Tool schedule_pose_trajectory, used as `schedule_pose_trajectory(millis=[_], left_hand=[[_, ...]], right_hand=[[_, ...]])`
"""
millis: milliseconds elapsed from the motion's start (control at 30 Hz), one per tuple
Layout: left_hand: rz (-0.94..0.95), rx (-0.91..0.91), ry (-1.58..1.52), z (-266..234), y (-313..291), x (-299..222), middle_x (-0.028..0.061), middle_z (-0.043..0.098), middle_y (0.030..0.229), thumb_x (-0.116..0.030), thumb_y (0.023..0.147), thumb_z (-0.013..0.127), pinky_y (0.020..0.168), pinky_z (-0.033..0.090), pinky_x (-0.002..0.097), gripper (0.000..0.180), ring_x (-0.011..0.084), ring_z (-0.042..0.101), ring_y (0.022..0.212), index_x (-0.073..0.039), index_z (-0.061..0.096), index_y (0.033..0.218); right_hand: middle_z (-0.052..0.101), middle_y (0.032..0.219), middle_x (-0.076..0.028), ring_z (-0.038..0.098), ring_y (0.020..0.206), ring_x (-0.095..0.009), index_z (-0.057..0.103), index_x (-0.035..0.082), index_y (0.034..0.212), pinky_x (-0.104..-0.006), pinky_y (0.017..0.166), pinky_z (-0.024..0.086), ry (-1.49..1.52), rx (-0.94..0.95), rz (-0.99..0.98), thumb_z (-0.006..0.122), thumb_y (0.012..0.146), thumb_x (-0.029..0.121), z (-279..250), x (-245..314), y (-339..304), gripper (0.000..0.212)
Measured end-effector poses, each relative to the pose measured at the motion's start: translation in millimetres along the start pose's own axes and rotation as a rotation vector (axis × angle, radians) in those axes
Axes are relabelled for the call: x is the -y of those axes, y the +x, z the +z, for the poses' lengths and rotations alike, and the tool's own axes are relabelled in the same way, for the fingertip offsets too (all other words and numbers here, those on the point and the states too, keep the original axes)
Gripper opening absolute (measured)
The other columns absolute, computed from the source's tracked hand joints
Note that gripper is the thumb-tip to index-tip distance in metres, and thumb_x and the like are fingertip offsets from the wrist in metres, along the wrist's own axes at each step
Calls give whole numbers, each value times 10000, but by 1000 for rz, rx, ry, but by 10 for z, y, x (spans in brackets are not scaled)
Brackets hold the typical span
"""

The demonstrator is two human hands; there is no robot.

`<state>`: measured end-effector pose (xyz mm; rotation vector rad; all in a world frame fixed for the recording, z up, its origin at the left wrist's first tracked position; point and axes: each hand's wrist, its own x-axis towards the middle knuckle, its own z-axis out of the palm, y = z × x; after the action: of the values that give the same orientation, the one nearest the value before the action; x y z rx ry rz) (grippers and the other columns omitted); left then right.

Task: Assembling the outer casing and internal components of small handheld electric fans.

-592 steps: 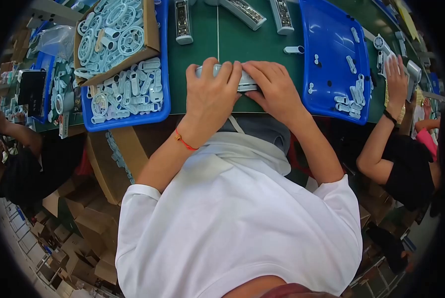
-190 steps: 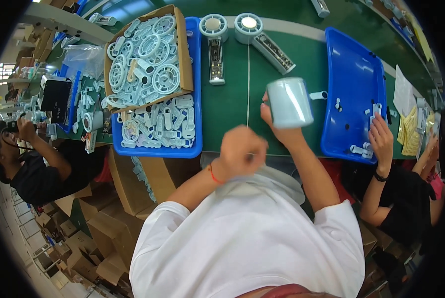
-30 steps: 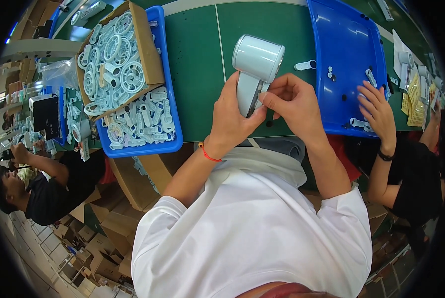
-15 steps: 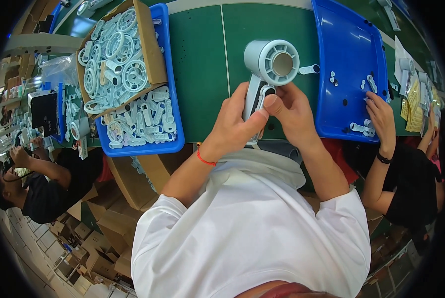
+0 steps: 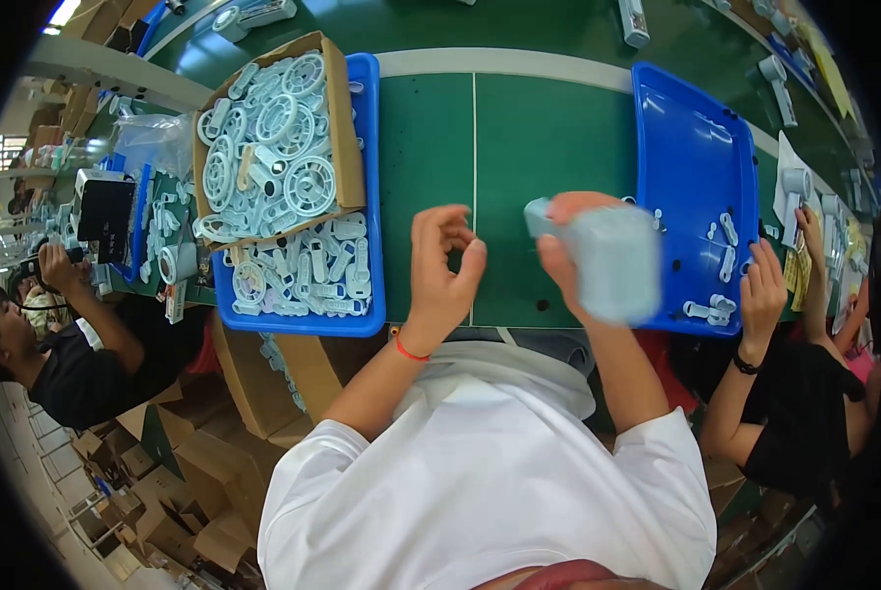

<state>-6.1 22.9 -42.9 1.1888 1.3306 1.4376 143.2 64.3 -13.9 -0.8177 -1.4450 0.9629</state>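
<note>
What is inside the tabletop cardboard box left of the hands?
Pale spoked rings and short tubes lie piled in the cardboard box; whatever lies beneath the top layer is hidden.

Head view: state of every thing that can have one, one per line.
Fan: held, blurred; on or off unclear.
Right hand: gripping it.
Left hand: half-curled, nothing visible in it.
Cardboard box: open, heaped.
Left tray: loaded with small parts.
Right tray: some loose pieces inside.
Plastic bag: crumpled.
</note>
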Motion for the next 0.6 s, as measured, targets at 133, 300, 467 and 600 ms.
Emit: schedule_pose_trajectory(millis=[133,300,467,600], left_hand=[[-53,72,14,-32,-27,-87,62,554,732,14,779,556,590,442,239,50,132,548,616,8,590,815],[517,169,174,-42,-250,-333,72,570,699,-2,734,576,548,437,249,71,163,544,578,-42,593,790],[943,164,588,135,-179,-692,90,570,943,-138,604,735,767,437,390,392,231,540,875,-72,593,963],[482,391,1027,-34,-8,-665,96,506,1127,-204,561,774,911,344,450,657,271,456,1085,-50,522,1149]], right_hand=[[536,906,-60,512,850,-180,539,72,894,-317,789,418,-466,157,-101,615,721,0,61,112,81,202],[566,984,-107,557,873,-258,546,42,1029,-353,792,452,-621,339,-19,631,741,70,-12,-349,-169,302],[577,981,-100,556,937,-268,516,51,1072,-380,826,420,-694,456,27,672,634,30,98,-11,25,466],[529,1098,-104,500,1042,-254,474,57,1188,-363,910,364,-936,708,61,712,619,85,-107,244,22,617]])
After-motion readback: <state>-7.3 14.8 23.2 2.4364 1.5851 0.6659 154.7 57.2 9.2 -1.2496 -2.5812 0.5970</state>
